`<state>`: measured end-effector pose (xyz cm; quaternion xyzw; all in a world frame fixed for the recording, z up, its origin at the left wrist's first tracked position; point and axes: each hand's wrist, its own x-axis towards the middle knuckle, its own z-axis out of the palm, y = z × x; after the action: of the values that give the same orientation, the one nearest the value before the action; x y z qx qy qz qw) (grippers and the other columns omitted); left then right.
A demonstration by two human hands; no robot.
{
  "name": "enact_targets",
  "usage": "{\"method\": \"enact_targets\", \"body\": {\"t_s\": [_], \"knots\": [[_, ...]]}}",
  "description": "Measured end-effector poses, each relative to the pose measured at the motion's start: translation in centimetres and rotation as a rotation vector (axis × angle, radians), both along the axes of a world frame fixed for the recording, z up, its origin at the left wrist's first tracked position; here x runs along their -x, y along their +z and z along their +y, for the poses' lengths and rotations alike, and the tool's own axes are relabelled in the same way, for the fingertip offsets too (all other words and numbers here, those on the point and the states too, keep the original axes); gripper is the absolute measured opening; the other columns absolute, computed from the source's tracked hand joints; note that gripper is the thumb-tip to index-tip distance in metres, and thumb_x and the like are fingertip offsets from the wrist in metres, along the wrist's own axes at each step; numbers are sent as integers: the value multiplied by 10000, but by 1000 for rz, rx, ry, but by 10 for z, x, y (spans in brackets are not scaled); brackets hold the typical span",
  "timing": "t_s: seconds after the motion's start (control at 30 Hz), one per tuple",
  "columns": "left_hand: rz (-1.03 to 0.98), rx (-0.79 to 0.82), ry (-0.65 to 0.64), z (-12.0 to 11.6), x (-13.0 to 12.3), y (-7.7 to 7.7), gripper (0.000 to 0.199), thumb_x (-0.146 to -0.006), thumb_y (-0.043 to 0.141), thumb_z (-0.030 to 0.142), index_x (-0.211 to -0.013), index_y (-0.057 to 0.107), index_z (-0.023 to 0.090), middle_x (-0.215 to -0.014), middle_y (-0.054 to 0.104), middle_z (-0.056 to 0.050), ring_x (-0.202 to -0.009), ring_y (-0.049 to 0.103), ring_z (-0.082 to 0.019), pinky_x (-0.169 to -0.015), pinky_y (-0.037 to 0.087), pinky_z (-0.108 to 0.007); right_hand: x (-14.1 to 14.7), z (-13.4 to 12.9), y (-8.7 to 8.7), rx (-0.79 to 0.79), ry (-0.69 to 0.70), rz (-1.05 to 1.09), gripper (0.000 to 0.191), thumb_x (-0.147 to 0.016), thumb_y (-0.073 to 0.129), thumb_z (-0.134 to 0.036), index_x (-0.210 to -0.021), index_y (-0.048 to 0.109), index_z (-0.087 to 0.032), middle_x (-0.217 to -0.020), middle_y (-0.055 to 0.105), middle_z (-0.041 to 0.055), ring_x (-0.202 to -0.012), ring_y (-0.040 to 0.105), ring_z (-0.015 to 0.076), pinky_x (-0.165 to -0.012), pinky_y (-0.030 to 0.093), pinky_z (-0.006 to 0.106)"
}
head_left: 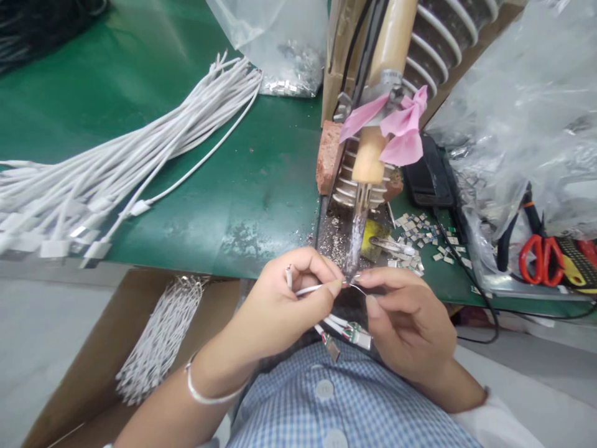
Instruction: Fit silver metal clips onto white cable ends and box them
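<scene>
My left hand [293, 298] is closed around white cables [309, 289], one stripped end reaching the tip of the soldering iron [358, 233]. Two cables hanging below this hand end in bare metal connectors [360, 336] with small green boards. My right hand [410, 317] is closed, with a thin strand of solder wire [359, 289] running from its thumb to the same spot. A small metal piece shows at its index fingertip, partly hidden by the fingers. The iron is mounted pointing down, its wooden handle tied with a pink ribbon [403, 127].
White cables [153, 146] lie bundled on the green table [275, 162]. Loose connectors [420, 233] are scattered right of the iron, near a phone [428, 174], red-handled scissors [541, 260] and pliers [508, 233]. A cardboard box [84, 348] below holds more cables.
</scene>
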<state>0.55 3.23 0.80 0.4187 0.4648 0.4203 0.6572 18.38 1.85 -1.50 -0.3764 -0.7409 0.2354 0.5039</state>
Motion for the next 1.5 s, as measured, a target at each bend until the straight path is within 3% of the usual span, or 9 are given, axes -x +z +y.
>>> {"method": "enact_targets", "body": {"t_s": [0.5, 0.77, 1.0, 1.5], "knots": [[-17, -17, -8, -1, 0, -1, 126, -759, 652, 98, -665, 589, 156, -773, 662, 13, -582, 510, -52, -503, 403, -152, 0, 1, 4, -12, 5, -12, 211, -758, 581, -9, -869, 565, -187, -971, 673, 57, -905, 667, 164, -765, 582, 316], [-37, -10, 4, -1, 1, -1, 127, -739, 658, 74, -661, 591, 148, -760, 660, 20, -549, 491, -36, -481, 392, -132, -1, 0, 3, 28, 32, 10, 211, -744, 586, 19, -852, 563, -161, -1014, 655, 64, -965, 651, 143, -846, 547, 281], [-70, 40, 5, -3, 1, -2, 170, -692, 642, -27, -665, 611, 139, -768, 673, 30, -615, 576, -31, -553, 447, -95, -1, -3, 1, 55, 43, 7, 206, -762, 577, 11, -856, 554, -170, -1008, 653, 51, -973, 644, 131, -860, 537, 270], [96, -57, 29, -2, -2, 5, 125, -770, 644, 99, -664, 604, 154, -771, 675, 14, -592, 545, -52, -513, 441, -129, 1, -1, 2, 28, -10, 17, 205, -759, 608, -11, -884, 612, -172, -968, 682, 56, -904, 662, 166, -780, 569, 310]]}}
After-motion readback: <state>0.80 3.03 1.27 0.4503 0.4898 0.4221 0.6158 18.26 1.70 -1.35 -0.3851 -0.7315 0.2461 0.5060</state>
